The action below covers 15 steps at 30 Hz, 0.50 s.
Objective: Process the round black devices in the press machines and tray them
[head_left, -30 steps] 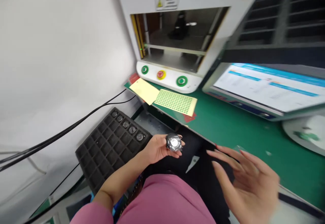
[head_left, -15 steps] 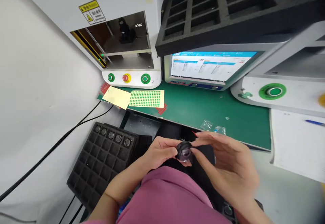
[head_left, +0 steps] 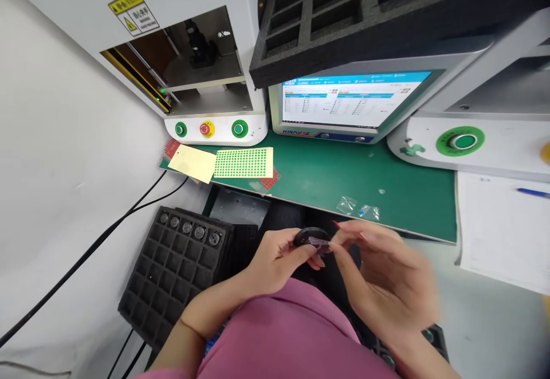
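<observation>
My left hand (head_left: 277, 261) grips a small round black part (head_left: 310, 233), tilted so that its dark rim faces up. A bit of clear film (head_left: 318, 242) lies at the near side of that part, by my left thumb. My right hand (head_left: 387, 270) has its thumb and index finger pinched at the film's right end; its other fingers are curled and blurred. Both hands are above my lap, in front of the bench edge. What the part's underside looks like is hidden.
Left stands a black foam tray (head_left: 172, 270) with several round parts in its far row. On the green bench (head_left: 309, 172) lie a sheet of green dots (head_left: 243, 163) and clear plastic scraps (head_left: 346, 204). A foam tray (head_left: 365, 40) overhangs the monitor (head_left: 344, 104); a press (head_left: 206, 75) stands left.
The round part has tipped, so its face turns down and its rim shows more. My left thumb has moved over its near side. The clear film now stretches toward my right fingers.
</observation>
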Motion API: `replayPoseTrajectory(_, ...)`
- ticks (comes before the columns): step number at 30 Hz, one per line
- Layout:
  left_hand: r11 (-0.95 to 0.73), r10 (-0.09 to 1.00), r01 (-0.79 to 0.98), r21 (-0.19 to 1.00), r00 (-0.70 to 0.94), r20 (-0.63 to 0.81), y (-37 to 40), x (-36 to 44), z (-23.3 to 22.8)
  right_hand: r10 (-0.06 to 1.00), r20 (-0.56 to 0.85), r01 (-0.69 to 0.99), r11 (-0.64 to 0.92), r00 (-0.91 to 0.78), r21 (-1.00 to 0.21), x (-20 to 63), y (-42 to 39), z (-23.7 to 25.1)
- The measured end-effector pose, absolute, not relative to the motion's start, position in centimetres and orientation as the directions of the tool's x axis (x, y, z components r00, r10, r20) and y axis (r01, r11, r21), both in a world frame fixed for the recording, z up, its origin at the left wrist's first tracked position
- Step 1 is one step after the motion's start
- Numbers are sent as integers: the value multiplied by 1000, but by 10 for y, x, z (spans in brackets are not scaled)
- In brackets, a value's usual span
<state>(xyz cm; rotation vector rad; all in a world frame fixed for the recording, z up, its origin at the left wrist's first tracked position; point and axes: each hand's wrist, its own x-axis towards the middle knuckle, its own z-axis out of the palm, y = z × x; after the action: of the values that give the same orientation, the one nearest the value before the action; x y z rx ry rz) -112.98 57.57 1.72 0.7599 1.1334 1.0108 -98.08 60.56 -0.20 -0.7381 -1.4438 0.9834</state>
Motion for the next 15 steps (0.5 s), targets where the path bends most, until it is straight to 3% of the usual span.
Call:
replayPoseTrajectory(3,417,909,-284,863,108,-403,577,-1129,17,849,519,-85,513,-95,-854,-980,606,-5)
replayPoseTrajectory(8,396,918,-251,883,77,-390,576,-1130,15,861,506,-74,503,-42,-861,-978,615,-4)
replayPoseTrajectory(15,346,938,-134,928,52,-342,575,-1130,16,787,559,117,600,-262,-791,-979,612,1)
